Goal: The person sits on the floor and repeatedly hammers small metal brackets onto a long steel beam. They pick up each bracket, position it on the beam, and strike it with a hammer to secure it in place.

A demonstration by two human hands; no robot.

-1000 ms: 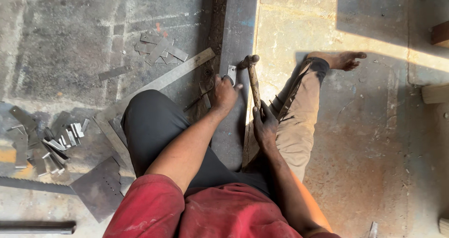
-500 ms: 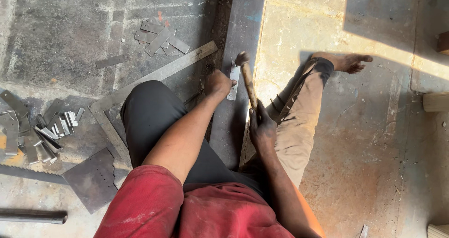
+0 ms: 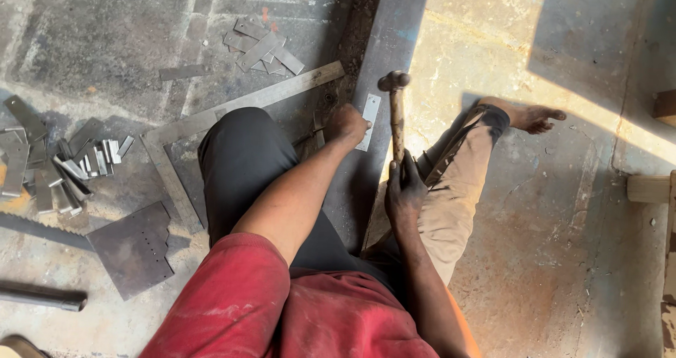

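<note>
Raised since a moment ago, hammer now hangs at twelve o'clock above right hand, fingers wrapped round its handle, while left hand pins a small plate on a steel bar, steadying it.

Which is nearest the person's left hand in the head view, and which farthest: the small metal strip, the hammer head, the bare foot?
From the left hand:
1. Small metal strip, just to its right on the long steel bar.
2. Hammer head, further right and slightly up.
3. Bare foot, far right on the floor.
</note>
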